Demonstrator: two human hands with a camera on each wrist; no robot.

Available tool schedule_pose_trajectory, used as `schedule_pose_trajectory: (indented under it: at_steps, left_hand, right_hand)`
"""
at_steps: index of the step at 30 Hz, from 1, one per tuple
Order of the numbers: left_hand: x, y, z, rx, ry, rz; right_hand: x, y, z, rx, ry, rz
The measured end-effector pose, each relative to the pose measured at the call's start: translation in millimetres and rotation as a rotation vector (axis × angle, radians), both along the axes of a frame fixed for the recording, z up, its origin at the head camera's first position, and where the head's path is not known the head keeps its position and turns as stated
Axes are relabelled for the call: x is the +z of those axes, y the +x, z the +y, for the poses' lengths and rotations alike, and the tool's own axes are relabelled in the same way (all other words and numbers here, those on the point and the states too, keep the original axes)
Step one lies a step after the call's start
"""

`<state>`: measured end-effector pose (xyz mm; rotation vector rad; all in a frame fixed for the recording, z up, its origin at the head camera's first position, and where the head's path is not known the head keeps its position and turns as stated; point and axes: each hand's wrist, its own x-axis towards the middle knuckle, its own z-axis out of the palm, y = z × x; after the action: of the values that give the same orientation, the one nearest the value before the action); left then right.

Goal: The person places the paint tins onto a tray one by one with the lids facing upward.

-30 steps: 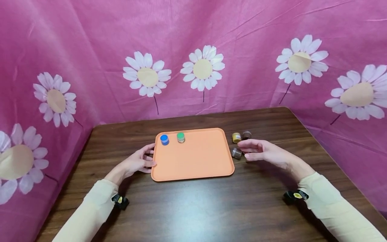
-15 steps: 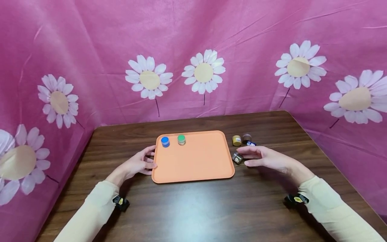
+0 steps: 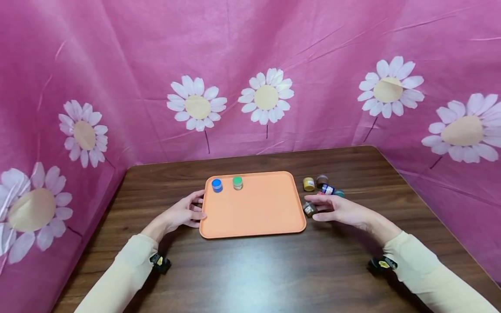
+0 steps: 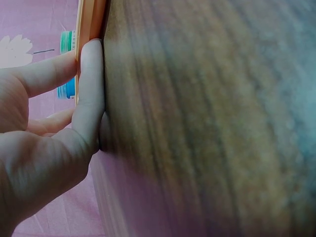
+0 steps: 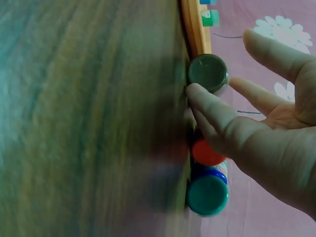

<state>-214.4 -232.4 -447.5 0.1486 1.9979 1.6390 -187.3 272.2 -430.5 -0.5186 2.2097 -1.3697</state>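
A little play corner: pink daisy cloth (image 3: pixel 250 65) hangs all around a brown table (image 3: pixel 274 269).

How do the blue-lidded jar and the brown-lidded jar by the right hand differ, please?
The blue-lidded jar stands upright on the orange tray; the brown-lidded jar lies tipped on the table, off the tray. The right hand reaches the brown one; no hand is near the blue one. Both are small round jars.

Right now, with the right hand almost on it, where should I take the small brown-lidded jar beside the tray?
Pinch the brown-lidded jar round its lid rim, coming from the right and above: it lies tipped, close beside the orange tray, so the left side is blocked. The right hand already hovers there, fingers open.
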Motion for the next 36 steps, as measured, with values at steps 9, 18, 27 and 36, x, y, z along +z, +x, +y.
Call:
schedule_pose_trajectory:
  at_steps: [9,18,27,36]
  left_hand:
    - [0.4,-1.0,0.2,0.001,0.004,0.001]
    - [-0.7,-0.7,-0.2,-0.005,0.002,-0.001]
    - [0.3,-1.6,-0.7,-0.007,0.003,-0.006]
    - [-0.6,-1.4,0.0,-0.005,0.004,-0.005]
  right_hand:
    - [-4.8,-1.5,-16.5,0.008,-0.022,-0.041]
    - [-6.5,-3.0,-19.5,0.015,-0.062,-0.066]
    - [-4.9,-4.0,-19.3,0.012,-0.043,-0.088]
    - [-8.8,-4.8,-17.2,-0.009,-0.149,-0.219]
